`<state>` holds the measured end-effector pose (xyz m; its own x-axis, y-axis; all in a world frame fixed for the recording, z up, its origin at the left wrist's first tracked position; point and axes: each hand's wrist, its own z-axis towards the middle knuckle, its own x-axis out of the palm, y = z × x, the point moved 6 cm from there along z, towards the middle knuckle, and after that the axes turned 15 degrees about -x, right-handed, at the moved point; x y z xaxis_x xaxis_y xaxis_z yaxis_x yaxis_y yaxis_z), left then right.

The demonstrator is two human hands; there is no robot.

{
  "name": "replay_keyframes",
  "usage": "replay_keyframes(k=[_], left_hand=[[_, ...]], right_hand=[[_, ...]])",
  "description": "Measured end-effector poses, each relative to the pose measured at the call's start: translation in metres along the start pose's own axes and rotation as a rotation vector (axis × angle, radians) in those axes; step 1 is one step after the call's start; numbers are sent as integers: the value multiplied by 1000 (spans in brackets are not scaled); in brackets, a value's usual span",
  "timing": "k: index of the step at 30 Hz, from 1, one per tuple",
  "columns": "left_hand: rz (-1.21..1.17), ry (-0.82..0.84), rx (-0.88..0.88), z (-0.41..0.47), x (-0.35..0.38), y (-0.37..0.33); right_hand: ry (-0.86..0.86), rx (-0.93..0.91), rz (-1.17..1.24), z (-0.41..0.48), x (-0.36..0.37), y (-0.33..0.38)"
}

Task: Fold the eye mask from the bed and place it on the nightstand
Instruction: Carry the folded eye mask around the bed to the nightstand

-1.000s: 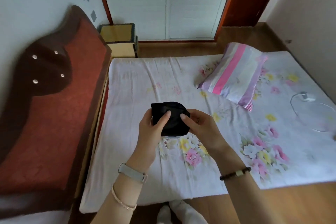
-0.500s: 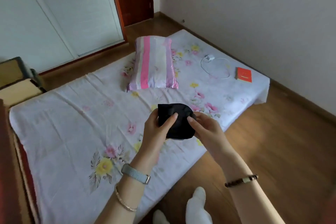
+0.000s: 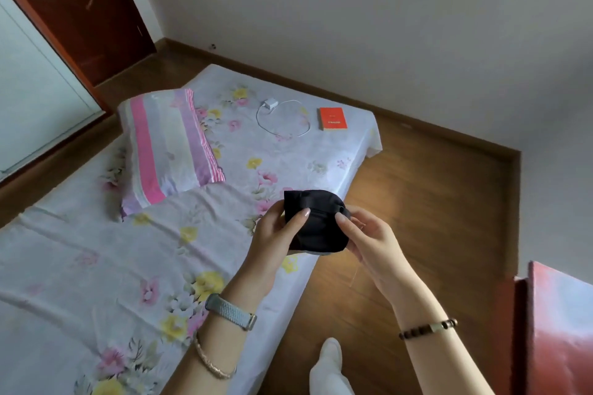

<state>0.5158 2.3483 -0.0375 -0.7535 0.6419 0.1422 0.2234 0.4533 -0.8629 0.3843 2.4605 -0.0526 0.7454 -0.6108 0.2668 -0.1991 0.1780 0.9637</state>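
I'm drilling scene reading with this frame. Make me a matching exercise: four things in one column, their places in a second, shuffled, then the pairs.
Things:
1. folded black fabric eye mask
2. small flat orange book
3. pink-and-lilac striped pillow
4. woven grey watch strap

Places:
A. on the left wrist
B. near the far corner of the floral bed sheet
C. held between the left hand and right hand, above the bed's edge
D. lying on the sheet, left of the white charger and cable

Pairs: 1-C, 2-B, 3-D, 4-A
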Motion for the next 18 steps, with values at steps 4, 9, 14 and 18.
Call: replay_keyframes(k=[4,9,14,18], left_hand=[[17,49,-14,36,49,-13],[42,138,-32,75,111,-24],[62,246,-74,114,171,-31],[95,302,-114,152,213,-39]], right_hand=[[-63,-13,-11,27,-47,16],[-137,-26,-51,50,-108,37],[-244,-40,-64,69,-165,50],[-312,-63,-17,92,-202,54]])
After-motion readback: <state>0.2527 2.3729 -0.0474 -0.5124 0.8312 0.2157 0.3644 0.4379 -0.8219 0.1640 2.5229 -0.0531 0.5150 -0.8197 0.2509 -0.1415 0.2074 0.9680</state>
